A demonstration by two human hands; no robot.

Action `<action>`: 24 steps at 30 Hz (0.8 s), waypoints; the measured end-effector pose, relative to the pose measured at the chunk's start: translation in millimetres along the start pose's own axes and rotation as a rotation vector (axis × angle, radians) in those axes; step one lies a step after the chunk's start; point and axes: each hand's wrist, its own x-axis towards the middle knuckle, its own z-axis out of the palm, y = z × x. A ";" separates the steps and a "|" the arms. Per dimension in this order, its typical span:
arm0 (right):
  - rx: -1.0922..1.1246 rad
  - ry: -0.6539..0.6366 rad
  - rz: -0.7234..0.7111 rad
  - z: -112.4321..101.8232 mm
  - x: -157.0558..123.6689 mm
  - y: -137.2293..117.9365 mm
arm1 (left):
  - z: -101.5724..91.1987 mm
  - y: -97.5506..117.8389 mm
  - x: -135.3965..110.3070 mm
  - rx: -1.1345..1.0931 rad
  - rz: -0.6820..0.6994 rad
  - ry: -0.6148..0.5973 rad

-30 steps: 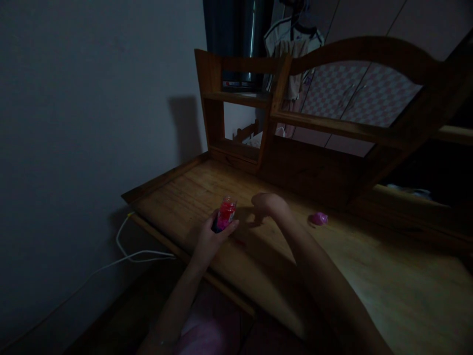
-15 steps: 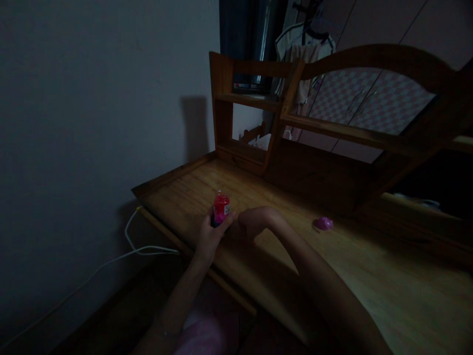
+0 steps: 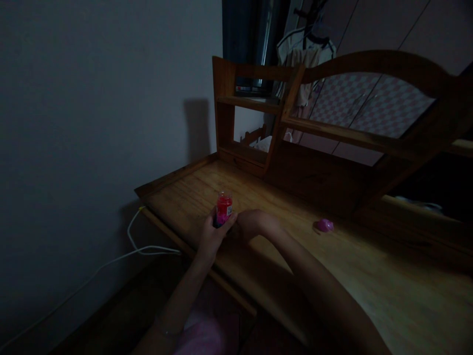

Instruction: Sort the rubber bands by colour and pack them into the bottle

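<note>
My left hand [image 3: 213, 233] is wrapped round a small clear jar [image 3: 224, 206] with red and pink contents, a dark lower part and a small printed label. The jar stands upright above the wooden desk, its rim uncovered. Close to its right side, my right hand [image 3: 253, 224] is bent at the wrist with the fingers curled down and away. Those fingertips are hidden behind the hand, so what they hold, if anything, does not show. A small purple rounded object [image 3: 325, 225] lies on the desk to the right.
The wooden desk [image 3: 369, 266] has a raised shelf unit [image 3: 254, 103] along its back. A plain wall [image 3: 103, 98] borders the left side, where a white cable [image 3: 129, 231] hangs by the desk edge. Clothes [image 3: 305, 59] hang behind the shelves, before a checkered cupboard [image 3: 343, 103].
The whole view has shifted slightly down and right. My left hand keeps hold of the jar, and my right hand stays beside it with a slight turn of the wrist.
</note>
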 end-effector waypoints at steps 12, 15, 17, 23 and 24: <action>-0.038 -0.178 -0.200 -2.7 0.7 13.4 | -1.2 -1.7 0.0 -0.013 -0.001 -0.006; -0.094 -0.170 -0.127 0.5 2.8 1.2 | -1.5 -3.4 0.8 0.001 -0.027 0.011; -0.120 -0.156 -0.085 1.0 2.6 -5.3 | -1.2 -3.4 0.9 -0.003 -0.032 0.016; -0.137 -0.158 -0.060 1.5 2.2 -7.6 | -0.2 0.7 -0.8 -0.024 -0.026 -0.001; -0.139 -0.153 -0.060 1.8 2.5 -6.9 | -0.2 0.9 -0.9 -0.023 -0.018 -0.004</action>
